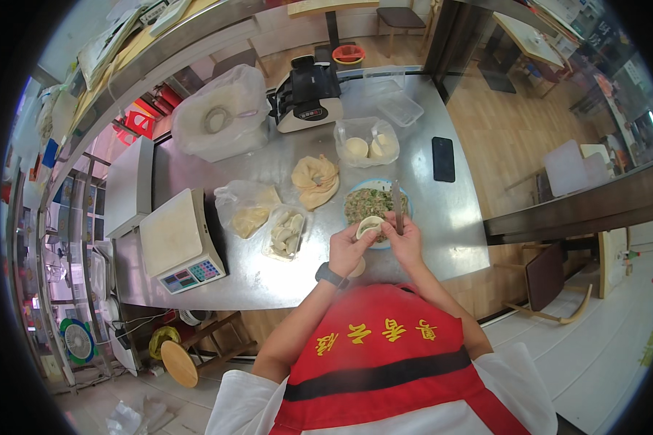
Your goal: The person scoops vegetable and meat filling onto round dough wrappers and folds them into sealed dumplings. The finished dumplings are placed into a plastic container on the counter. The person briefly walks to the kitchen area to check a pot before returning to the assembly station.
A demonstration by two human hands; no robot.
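Note:
My left hand [348, 250], with a dark watch at the wrist, pinches one side of a round dumpling wrapper [369, 222]. My right hand [406, 239] grips its other side and also holds a flat metal stick [396, 196] that points away from me. The wrapper is curved up around its edge; what lies inside is partly hidden. Beneath and beyond both hands is a blue-rimmed plate [411, 205] of minced filling [367, 202] with green bits. More pale wrappers [357, 267] lie by my left wrist, partly covered.
On the steel table [315, 283] stand a clear box of dumplings [285, 235], a bag of dough [248, 215], a bunched cloth [315, 179], bagged wrapper stacks [367, 145], a scale [179, 239], a bill counter [307, 95], a plastic-lined tub [223, 117] and a phone [443, 159].

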